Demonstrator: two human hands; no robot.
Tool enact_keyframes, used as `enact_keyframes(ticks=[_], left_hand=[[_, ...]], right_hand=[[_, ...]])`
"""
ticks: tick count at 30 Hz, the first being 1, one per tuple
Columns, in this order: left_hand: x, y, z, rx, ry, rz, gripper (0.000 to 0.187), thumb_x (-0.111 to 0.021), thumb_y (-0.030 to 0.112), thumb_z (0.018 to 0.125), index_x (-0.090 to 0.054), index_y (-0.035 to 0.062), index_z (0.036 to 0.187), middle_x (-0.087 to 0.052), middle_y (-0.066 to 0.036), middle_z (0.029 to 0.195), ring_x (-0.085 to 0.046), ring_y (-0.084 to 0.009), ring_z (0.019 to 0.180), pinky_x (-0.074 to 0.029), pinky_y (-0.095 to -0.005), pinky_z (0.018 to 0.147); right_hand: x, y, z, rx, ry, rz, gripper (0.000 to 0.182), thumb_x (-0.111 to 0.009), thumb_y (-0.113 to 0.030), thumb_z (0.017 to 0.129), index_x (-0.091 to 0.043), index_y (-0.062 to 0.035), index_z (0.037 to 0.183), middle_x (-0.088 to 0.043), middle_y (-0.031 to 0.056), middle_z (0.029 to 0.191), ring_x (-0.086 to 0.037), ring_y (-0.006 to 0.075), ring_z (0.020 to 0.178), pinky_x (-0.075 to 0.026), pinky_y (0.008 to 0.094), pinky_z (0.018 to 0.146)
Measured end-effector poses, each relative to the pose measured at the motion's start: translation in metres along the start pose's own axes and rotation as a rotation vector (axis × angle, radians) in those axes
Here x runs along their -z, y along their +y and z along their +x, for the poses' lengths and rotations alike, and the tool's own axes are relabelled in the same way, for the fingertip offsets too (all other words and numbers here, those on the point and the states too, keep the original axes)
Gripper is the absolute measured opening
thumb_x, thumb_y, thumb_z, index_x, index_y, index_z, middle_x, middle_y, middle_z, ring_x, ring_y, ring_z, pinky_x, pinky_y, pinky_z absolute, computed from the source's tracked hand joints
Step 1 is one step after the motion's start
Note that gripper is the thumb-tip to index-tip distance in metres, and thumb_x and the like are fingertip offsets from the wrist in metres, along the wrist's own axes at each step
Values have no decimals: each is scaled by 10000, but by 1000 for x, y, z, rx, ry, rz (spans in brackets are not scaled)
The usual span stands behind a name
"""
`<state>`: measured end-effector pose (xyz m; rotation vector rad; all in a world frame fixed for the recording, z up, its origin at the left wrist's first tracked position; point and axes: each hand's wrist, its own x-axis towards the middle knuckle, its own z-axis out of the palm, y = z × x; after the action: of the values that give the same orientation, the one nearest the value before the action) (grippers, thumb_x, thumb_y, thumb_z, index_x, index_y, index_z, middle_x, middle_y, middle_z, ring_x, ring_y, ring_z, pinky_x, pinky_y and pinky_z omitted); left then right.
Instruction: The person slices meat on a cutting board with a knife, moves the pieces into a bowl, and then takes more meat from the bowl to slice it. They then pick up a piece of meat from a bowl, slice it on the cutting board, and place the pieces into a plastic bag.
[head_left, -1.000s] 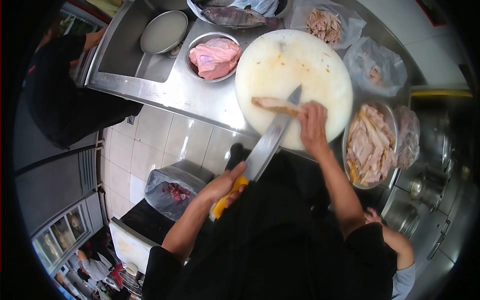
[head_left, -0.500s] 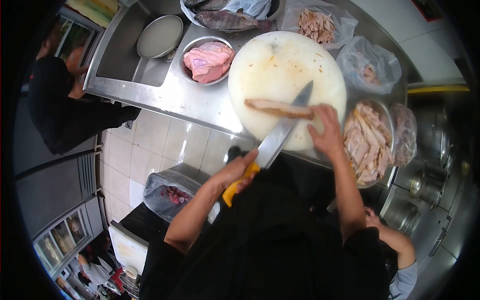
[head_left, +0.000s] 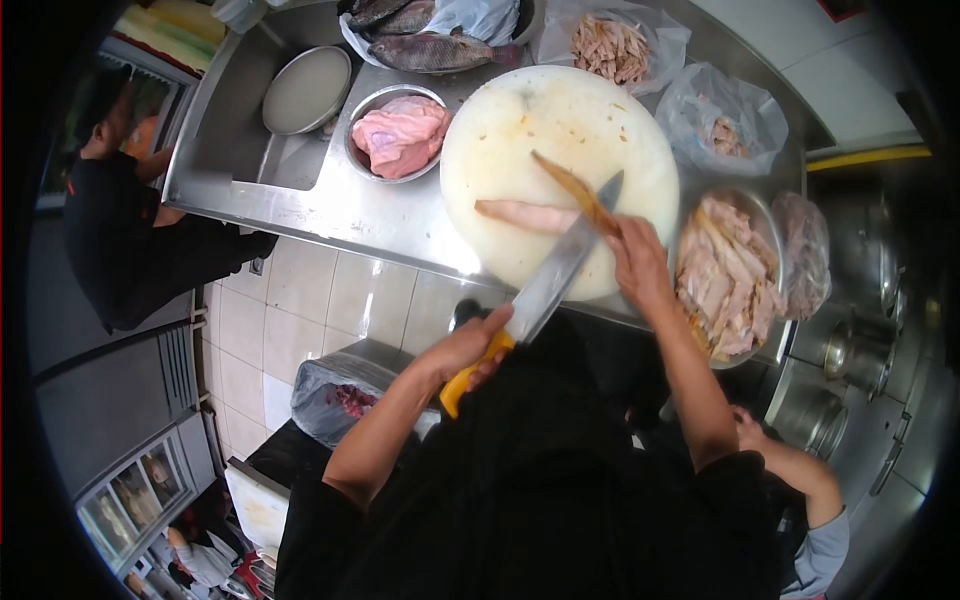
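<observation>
My left hand (head_left: pixel 472 352) is wrapped round the yellow handle of a large knife (head_left: pixel 560 273), whose blade lies slanting over the round white cutting board (head_left: pixel 560 110). In my right hand (head_left: pixel 640 262) is one end of a brown strip of meat (head_left: pixel 568 187), tilted up beside the blade tip. A paler strip of meat (head_left: pixel 525 215) rests on the board, its right end against the blade. Just right of my right hand stands a metal bowl heaped with meat pieces (head_left: pixel 722 275).
Behind the board are bags of shredded meat (head_left: pixel 610 50) and small pieces (head_left: pixel 728 138). Pink meat (head_left: pixel 400 135) in a bowl, whole fish (head_left: pixel 440 53) and a sink (head_left: pixel 225 135) are at the left. One person (head_left: pixel 110 220) stands far left; another's arm (head_left: pixel 800 470) shows lower right.
The single strip now shows as two pieces. My right hand has lifted the brown one and swung its far end upward, while the pale one stays on the board.
</observation>
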<state>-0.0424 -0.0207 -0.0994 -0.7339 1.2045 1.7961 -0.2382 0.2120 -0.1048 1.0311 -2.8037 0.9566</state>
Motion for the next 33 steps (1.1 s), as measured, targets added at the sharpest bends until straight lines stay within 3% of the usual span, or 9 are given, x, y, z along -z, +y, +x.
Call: enact_keyframes(ticks=[7,13,17,18,20,21,22,27,33], left_hand=[[-8,2,-20,28,116,109,722,-358,720,1021,-488,69,738,-398,20,496,-422,-104,339,-385,-268,334],[-15,-2,-40,118,155,161,729,-368,707,1027,-498,60,717,-419,2,495,-439,-116,358,-395,-271,354],[-32,6,-69,53,292,295,712,-359,672,1042,-483,70,684,-457,-19,518,-446,-128,361,-403,-277,394],[-31,2,-75,58,351,328,756,-366,631,1059,-537,-14,703,-529,-125,542,-545,-252,448,-471,-372,499],[-37,-6,-87,-112,605,458,764,-362,603,1069,-574,-56,744,-564,-210,598,-592,-355,566,-488,-436,609],[-38,-7,-93,-195,734,524,770,-360,589,1074,-593,-77,765,-582,-253,626,-615,-406,626,-496,-469,664],[-38,-1,-97,-106,762,495,729,-368,552,1082,-640,-80,841,-599,-319,728,-599,-511,776,-469,-520,773],[-55,11,-103,-217,955,636,666,-408,497,1085,-650,-78,850,-623,-351,800,-607,-553,844,-477,-540,773],[-57,0,-97,-203,1014,730,629,-437,463,1084,-641,-78,836,-636,-354,815,-611,-565,856,-480,-559,758]], right_hand=[[-14,-7,10,-145,68,25,248,-710,-186,918,-657,24,1037,-652,217,980,-639,417,946,-518,485,831],[-12,33,11,-348,188,-87,276,-629,-229,955,-659,45,968,-665,275,927,-652,469,844,-517,531,794],[1,42,17,-437,165,-61,283,-653,-209,925,-679,39,1058,-668,285,1022,-640,453,961,-505,524,875],[6,37,17,-351,273,-137,297,-666,-198,908,-679,31,1098,-657,274,1080,-621,440,1015,-493,515,913],[9,21,22,-170,487,-279,357,-693,-176,876,-679,16,1176,-634,253,1194,-583,415,1123,-469,496,988],[4,18,23,-74,364,-173,390,-703,-164,861,-669,7,1209,-618,240,1232,-562,407,1153,-454,487,1014],[0,14,22,22,240,-67,427,-713,-153,846,-659,-1,1242,-601,227,1270,-540,399,1184,-440,478,1040],[-30,-2,8,108,-100,84,420,-738,-115,811,-655,-1,1207,-607,207,1189,-560,391,1098,-477,454,983],[-30,-30,-25,4,58,345,360,-758,-39,769,-664,13,1112,-610,201,1109,-575,390,1035,-491,455,934]])
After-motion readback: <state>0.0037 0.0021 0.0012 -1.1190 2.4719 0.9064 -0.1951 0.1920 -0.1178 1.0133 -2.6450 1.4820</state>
